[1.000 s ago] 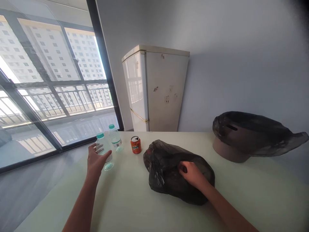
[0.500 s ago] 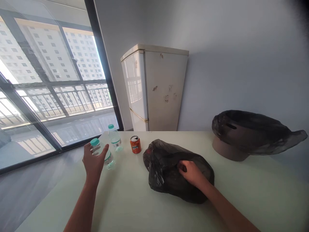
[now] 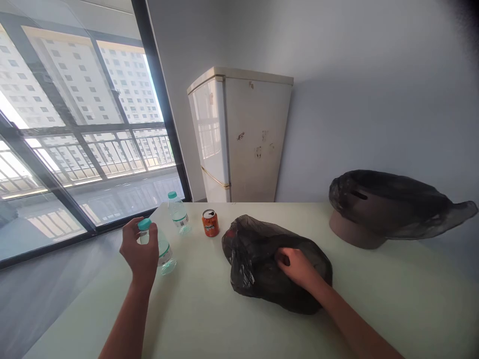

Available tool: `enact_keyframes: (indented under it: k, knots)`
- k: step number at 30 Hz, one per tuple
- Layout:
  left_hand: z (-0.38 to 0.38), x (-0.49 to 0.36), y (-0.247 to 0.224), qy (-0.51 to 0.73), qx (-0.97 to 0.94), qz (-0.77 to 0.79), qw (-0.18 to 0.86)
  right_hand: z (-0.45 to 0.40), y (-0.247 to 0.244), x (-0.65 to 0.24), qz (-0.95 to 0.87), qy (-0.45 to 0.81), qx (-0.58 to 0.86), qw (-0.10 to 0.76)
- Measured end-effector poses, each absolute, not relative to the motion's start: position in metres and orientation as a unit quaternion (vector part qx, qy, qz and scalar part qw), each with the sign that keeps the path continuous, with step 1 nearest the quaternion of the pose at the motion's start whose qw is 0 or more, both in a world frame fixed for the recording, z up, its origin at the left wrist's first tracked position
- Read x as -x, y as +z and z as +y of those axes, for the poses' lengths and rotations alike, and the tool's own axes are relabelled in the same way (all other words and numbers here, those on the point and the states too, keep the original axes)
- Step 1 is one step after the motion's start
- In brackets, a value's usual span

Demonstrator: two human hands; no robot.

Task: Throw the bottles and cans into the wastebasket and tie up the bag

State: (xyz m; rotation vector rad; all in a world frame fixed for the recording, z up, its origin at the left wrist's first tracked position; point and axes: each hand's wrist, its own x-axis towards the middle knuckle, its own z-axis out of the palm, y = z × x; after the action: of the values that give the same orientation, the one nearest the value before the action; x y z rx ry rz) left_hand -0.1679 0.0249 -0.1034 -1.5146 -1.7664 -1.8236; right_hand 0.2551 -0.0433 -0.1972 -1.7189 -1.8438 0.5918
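My left hand (image 3: pixel 140 247) is closed around the neck of a clear plastic bottle (image 3: pixel 164 253) with a green cap, thumb and fingers on either side just below the cap. The bottle leans a little, its base at or just above the tabletop; I cannot tell which. My right hand (image 3: pixel 295 267) pinches the upper edge of a black plastic garbage bag (image 3: pixel 262 271), which lies bunched on the table. Something reddish shows faintly through the bag's left end. A second green-capped bottle (image 3: pixel 179 217) and an orange drink can (image 3: pixel 210 224) stand upright between the hands, farther back.
A brown bin (image 3: pixel 352 232) lined with another black bag (image 3: pixel 404 204) stands at the table's back right. Behind the pale table (image 3: pixel 194 309) is a white fridge (image 3: pixel 254 139). Glass doors (image 3: pixel 82 124) fill the left side, past the table's left edge.
My left hand has closed on the near bottle and drawn it slightly toward me and to the left. My right hand and the bag stay as they were.
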Motion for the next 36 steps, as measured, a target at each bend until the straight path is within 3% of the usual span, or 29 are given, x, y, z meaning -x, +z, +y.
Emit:
enact_keyframes:
  k: [19, 28, 31, 34, 36]
  knots:
    - [0.022, 0.16, -0.1, -0.582, 0.552, -0.592, 0.079, -0.043, -0.198, -0.254, -0.67, 0.203, 0.654, 0.287]
    - [0.021, 0.163, -0.114, -0.683, 0.461, -0.526, 0.212, -0.042, -0.198, -0.253, -0.624, 0.203, 0.642, 0.396]
    - [0.011, 0.123, -0.121, -0.652, 0.549, -0.507, 0.131, -0.043, -0.197, -0.25, -0.632, 0.194, 0.632, 0.405]
    - [0.003, 0.065, -0.142, -0.514, 0.724, -0.454, -0.077, -0.045, -0.199, -0.247, -0.648, 0.192, 0.613, 0.409]
    - [0.003, 0.034, -0.165, -0.462, 0.753, -0.443, -0.154, -0.048, -0.201, -0.244, -0.662, 0.2, 0.598, 0.404]
